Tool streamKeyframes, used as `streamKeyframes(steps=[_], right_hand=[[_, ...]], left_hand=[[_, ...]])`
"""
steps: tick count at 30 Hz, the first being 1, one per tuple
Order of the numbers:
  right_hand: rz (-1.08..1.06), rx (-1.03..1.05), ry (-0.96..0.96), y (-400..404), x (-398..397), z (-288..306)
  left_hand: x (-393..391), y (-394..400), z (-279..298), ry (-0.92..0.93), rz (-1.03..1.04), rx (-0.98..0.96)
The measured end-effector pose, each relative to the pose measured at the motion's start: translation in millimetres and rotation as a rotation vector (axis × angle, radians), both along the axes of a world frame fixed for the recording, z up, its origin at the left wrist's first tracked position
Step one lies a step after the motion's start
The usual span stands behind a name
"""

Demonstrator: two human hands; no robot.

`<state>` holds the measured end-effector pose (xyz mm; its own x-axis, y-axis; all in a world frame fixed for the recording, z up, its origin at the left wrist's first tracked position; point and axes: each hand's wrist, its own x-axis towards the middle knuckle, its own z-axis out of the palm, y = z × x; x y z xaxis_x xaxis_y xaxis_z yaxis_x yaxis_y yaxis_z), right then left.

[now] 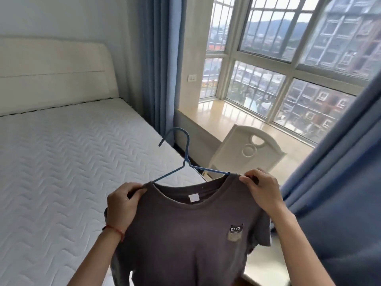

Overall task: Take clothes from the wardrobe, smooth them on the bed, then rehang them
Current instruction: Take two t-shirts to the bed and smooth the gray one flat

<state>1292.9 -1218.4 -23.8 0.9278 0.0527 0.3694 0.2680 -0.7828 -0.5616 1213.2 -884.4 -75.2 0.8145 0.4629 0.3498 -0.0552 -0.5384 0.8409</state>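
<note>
My left hand [121,205] and right hand [262,193] each pinch a shoulder of the grey shirt [191,234] on its blue hanger [186,162]. The bare quilted bed [68,162] lies left; a window [288,58] and white chair [247,151] stand ahead.

My arms are bare, sleeveless to the frame's edge; a thin red string bracelet [114,231] circles my left wrist.

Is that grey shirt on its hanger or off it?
On. The hanger's blue arms run into the shirt's neck opening, hook sticking out above, while the left hand and right hand pinch its shoulders.
</note>
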Motion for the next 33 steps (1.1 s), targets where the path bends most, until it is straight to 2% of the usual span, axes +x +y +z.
streamKeyframes(steps=[11, 17, 21, 27, 33], right_hand=[[0.305, 0.017, 0.072, 21.4, 219.7, -56.3], [0.399, -0.005, 0.112, 38.5, 322.2, -92.6], [0.421, -0.018, 0.129, 65.2, 370.5, -125.0], [0.433, -0.095, 0.214, 103.2, 431.8, -196.1], [0.469, -0.187, 0.265, 149.3, 485.5, -289.5]], left_hand=[[133.0, -19.9, -33.7, 0.124, 0.32, 0.05], [205.7, -14.9, -47.0, 0.274, 0.35, 0.173], [245.4, 3.4, -69.2, 0.331, 0.397, 0.182], [300.2, 39.6, -131.4, 0.415, 0.439, 0.12], [346.1, 82.9, -225.9, 0.458, 0.458, 0.101]])
